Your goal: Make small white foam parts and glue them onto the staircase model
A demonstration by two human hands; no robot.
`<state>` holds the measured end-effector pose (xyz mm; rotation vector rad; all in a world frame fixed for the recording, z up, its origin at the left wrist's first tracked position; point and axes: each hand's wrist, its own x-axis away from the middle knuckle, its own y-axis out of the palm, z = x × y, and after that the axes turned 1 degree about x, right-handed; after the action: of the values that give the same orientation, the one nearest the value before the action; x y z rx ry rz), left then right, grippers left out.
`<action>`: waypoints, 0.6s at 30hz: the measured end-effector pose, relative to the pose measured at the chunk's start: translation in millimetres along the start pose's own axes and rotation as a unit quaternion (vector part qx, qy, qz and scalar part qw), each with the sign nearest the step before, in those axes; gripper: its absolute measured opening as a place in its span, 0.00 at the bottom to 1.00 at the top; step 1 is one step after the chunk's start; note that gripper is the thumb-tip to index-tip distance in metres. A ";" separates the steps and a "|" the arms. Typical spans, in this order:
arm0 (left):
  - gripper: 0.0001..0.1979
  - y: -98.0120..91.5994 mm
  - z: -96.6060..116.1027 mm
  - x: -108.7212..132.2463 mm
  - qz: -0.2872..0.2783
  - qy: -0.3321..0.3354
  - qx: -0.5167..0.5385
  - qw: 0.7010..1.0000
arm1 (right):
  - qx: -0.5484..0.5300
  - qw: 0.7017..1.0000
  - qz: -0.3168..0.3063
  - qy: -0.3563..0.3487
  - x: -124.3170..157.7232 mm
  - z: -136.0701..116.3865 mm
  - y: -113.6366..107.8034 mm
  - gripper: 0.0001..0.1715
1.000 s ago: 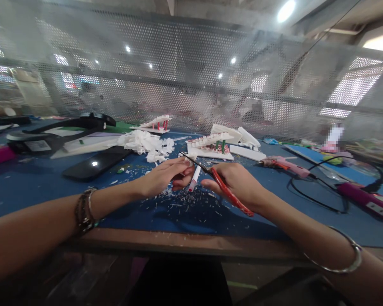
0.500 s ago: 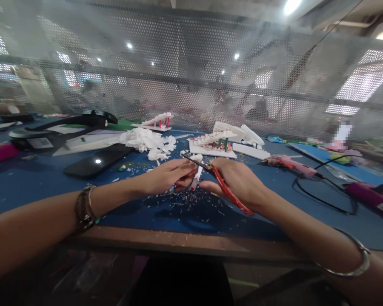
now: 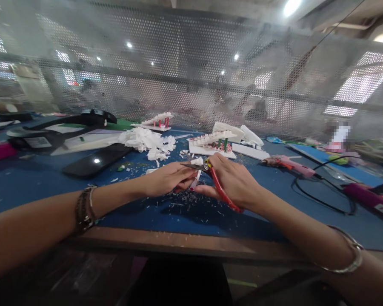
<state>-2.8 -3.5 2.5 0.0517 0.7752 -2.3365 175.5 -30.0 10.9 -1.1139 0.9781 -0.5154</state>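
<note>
Red-handled scissors (image 3: pixel 219 187) are gripped in my right hand (image 3: pixel 234 176), their dark blades pointing left across my left fingers. My left hand (image 3: pixel 167 177) is closed round a small white roll with a reddish end (image 3: pixel 194 184); its exact kind I cannot make out. A scrap of white paper (image 3: pixel 197 161) shows just above the blades. Tiny white clippings (image 3: pixel 191 206) are scattered on the blue mat below both hands. Beyond them stands a small white stepped model with green posts (image 3: pixel 214 142).
Crumpled white tissue (image 3: pixel 143 140) and a black phone (image 3: pixel 97 160) lie to the left. A second model with red posts (image 3: pixel 159 122) stands farther back. To the right are a pink glue gun (image 3: pixel 290 163) with a black cord and a purple tool (image 3: pixel 370 199). A perforated metal screen (image 3: pixel 185 68) rises behind.
My right hand and the scissors have shifted slightly left, and the blades now lie flatter across my left fingers. The left hand has barely moved.
</note>
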 end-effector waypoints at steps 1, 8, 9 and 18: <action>0.19 0.8 -0.3 0.1 0.001 0.001 -0.013 1.000 | 0.006 1.000 0.005 -0.007 -0.1 -0.3 0.9 0.36; 0.17 3.8 3.5 0.9 -0.013 -0.023 -0.014 1.000 | 0.012 1.000 0.016 0.005 -0.8 -0.6 3.7 0.35; 0.17 3.4 3.9 0.9 -0.012 -0.022 -0.022 0.999 | 0.013 1.000 0.016 0.005 -1.1 -0.4 4.0 0.34; 0.17 0.4 -1.5 -1.3 0.008 -0.037 -0.063 0.997 | 0.020 0.996 -0.071 0.046 -3.6 -1.2 0.2 0.35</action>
<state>-1.8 -2.1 1.3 -0.0833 0.8791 -2.2566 172.6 -27.7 12.0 -1.1369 0.9676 -0.7036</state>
